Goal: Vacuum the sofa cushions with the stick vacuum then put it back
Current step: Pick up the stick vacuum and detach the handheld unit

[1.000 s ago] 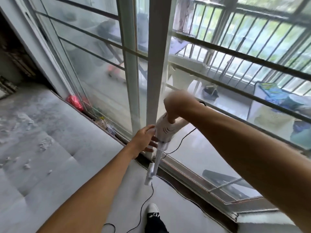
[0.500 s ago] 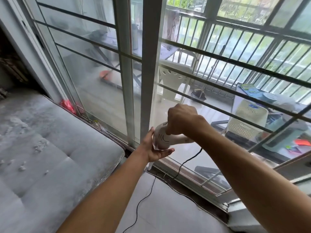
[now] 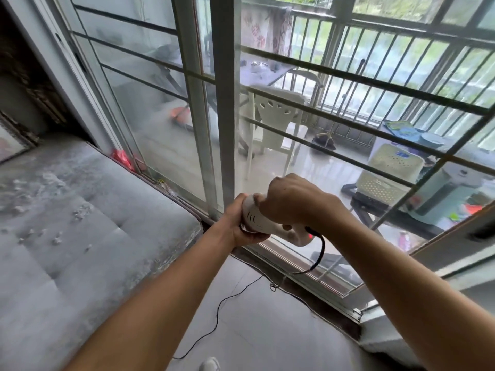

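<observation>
Vacuum [image 3: 261, 220] nearer now, two hands [image 3: 290, 200].

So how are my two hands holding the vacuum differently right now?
The left hand cups the round white body of the vacuum from below, palm up. The right hand wraps over the top in a closed fist, near where the black cord exits. Both touch the vacuum.

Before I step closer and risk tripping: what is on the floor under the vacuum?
Under the vacuum a thin black cord trails across the bare grey floor beside the sofa. Both hands and forearms hide its lower tube, so what lies directly beneath cannot be seen.
</observation>
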Motion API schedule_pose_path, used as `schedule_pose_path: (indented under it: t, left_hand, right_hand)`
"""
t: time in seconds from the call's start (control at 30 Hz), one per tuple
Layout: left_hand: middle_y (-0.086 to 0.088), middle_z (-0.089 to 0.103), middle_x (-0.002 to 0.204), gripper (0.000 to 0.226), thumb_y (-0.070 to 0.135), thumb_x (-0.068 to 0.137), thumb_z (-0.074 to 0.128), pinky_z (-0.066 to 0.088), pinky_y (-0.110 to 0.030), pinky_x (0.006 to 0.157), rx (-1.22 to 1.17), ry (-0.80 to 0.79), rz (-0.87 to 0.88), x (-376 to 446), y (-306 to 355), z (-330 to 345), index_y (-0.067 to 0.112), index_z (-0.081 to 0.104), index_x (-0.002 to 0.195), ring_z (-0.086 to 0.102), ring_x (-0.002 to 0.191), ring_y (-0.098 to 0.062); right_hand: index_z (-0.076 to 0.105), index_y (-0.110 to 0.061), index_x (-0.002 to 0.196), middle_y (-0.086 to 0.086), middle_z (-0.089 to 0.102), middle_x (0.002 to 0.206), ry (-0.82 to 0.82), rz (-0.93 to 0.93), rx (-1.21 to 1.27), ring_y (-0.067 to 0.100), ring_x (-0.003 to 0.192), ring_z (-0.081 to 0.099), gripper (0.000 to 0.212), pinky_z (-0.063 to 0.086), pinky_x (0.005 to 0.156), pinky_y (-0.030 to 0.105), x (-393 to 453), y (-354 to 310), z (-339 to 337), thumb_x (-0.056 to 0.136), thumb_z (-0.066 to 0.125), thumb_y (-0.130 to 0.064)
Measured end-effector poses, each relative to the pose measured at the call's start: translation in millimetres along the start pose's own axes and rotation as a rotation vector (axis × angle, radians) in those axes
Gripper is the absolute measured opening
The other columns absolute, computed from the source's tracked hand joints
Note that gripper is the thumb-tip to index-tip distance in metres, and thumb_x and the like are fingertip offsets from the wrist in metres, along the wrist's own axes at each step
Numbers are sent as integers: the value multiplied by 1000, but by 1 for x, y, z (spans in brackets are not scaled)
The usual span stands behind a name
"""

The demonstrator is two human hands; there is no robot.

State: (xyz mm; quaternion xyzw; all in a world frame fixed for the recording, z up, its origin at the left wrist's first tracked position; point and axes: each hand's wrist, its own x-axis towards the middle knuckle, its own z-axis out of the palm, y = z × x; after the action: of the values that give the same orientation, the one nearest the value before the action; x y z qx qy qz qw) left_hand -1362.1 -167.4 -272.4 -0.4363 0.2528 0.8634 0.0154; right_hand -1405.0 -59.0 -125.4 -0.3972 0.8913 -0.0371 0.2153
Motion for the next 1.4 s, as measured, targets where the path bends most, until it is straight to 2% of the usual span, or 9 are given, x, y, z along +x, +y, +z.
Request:
schedule_pose_path:
  t: [0.23, 0.5, 0.57, 0.7, 0.77, 0.9, 1.03, 1.27, 1.4]
  left_hand:
    - [-21, 60, 132, 74, 42, 68, 77, 57, -51, 68, 25, 97, 34, -25, -41, 23, 13, 55, 133, 60, 114, -41]
    - [-18, 62, 102, 68, 46, 71, 74, 56, -47, 56, 18, 44, 126, -60, -62, 28, 9, 57, 125, 62, 93, -39]
    - [-18, 62, 98, 69, 43, 66, 77, 56, -47, 59, 31, 27, 146, -66, -64, 29, 11, 59, 124, 62, 92, -38]
    - [-16, 61, 113, 84, 41, 63, 80, 54, -54, 79, 32, 39, 180, -76, -62, 28, 18, 56, 140, 62, 106, -38]
    - [-16, 63, 109, 80, 41, 66, 78, 55, -54, 80, 18, 47, 203, -86, -62, 31, 19, 56, 140, 62, 106, -37]
    - [-17, 65, 102, 63, 42, 77, 70, 58, -51, 71, 11, 49, 248, -113, -56, 40, 15, 60, 133, 63, 99, -36]
    - [-16, 66, 86, 44, 42, 84, 63, 60, -41, 57, 70, -1, 286, -150, -49, 53, 10, 62, 114, 63, 87, -32]
    - [-14, 64, 74, 37, 43, 89, 59, 60, -39, 60, 106, 81, 433, -200, -45, 33, 7, 61, 98, 62, 75, -29]
    - [-14, 62, 80, 38, 49, 90, 58, 60, -39, 56, 110, 149, 500, -221, -48, -9, 11, 62, 96, 63, 71, -27]
  right_hand:
    - [54, -9, 99, 5, 61, 76, -87, -6, 78, 11, 54, 60, 31, 40, 43, 18, -52, 40, -6, 103, 47, -39]
    - [55, -9, 102, 5, 59, 73, -60, -62, 46, 12, 54, 59, 28, 45, 47, 20, -88, 41, -3, 103, 48, -35]
    - [56, -9, 101, 4, 59, 72, -47, -80, 0, 13, 55, 60, 24, 51, 52, 22, -97, 38, -6, 103, 50, -32]
    - [57, -9, 100, 3, 58, 74, -20, -150, -113, 16, 72, 63, 23, 58, 75, 28, -116, 31, -19, 103, 48, -30]
    - [57, -9, 100, 3, 54, 76, -13, -188, -145, 17, 77, 61, 23, 56, 78, 30, -125, 27, -27, 104, 46, -30]
    - [52, -10, 90, 1, 49, 72, 39, -205, -185, 15, 68, 52, 28, 44, 62, 27, -138, 22, -43, 106, 43, -31]
    - [49, -13, 81, 2, 54, 72, 65, -154, -48, 10, 54, 50, 34, 37, 45, 19, -154, 20, -56, 105, 43, -36]
    - [58, -4, 104, 9, 62, 83, 140, -248, 30, 16, 70, 59, 47, 51, 66, 28, -191, -5, -37, 109, 29, -40]
    - [61, -4, 99, 16, 70, 91, 111, -257, 232, 24, 81, 71, 53, 61, 81, 38, -196, -30, -2, 105, 34, -49]
